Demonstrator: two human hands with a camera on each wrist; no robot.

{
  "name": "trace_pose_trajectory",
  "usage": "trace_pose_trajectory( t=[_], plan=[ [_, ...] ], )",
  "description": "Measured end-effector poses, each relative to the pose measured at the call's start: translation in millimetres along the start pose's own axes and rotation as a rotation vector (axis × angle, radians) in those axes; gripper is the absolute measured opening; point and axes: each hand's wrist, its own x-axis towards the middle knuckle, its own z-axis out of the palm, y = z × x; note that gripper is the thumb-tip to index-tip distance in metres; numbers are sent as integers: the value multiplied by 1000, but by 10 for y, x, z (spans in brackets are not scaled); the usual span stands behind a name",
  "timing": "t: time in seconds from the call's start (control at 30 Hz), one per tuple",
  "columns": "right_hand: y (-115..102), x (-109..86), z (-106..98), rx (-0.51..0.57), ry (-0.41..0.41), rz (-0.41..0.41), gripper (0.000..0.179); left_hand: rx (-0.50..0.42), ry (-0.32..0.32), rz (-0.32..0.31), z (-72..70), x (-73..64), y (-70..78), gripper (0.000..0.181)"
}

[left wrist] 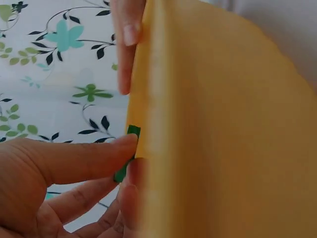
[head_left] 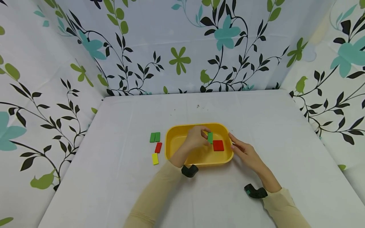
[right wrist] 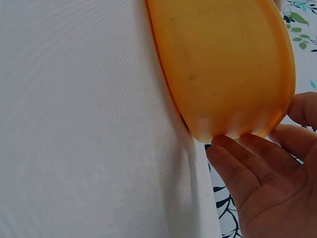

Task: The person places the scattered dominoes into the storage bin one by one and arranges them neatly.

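A yellow tray (head_left: 189, 160) with rounded corners stands on the white table. Reaching over it, my left hand (head_left: 196, 136) pinches a small green tile (head_left: 210, 138) between thumb and fingers; the left wrist view also shows the green tile (left wrist: 132, 130) at the fingertips. Just below it in the head view, a red square (head_left: 218, 145) lies in the tray's right part. My right hand (head_left: 244, 151) rests its extended fingers against the tray's right end, and the right wrist view shows the fingertips (right wrist: 220, 141) touching the outer wall.
Left of the tray lie two green tiles (head_left: 155, 137) side by side, a red tile (head_left: 158, 147) and a yellow tile (head_left: 155, 158). The white tabletop (head_left: 125, 177) surrounds the tray. Patterned curtains (head_left: 159, 47) hang behind and on both sides.
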Motion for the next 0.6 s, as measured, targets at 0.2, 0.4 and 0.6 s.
trace_pose_trajectory(
  t=[0.2,0.4,0.6],
  plan=[
    [-21,8,8,-8,2,3,49,-9,-6,-65,175,35,-41,47],
    [-30,7,4,-24,1,8,49,69,38,-99,236,47,-53,45],
    [-32,6,3,-29,0,20,49,206,39,-95,296,87,-100,48]
  ],
)
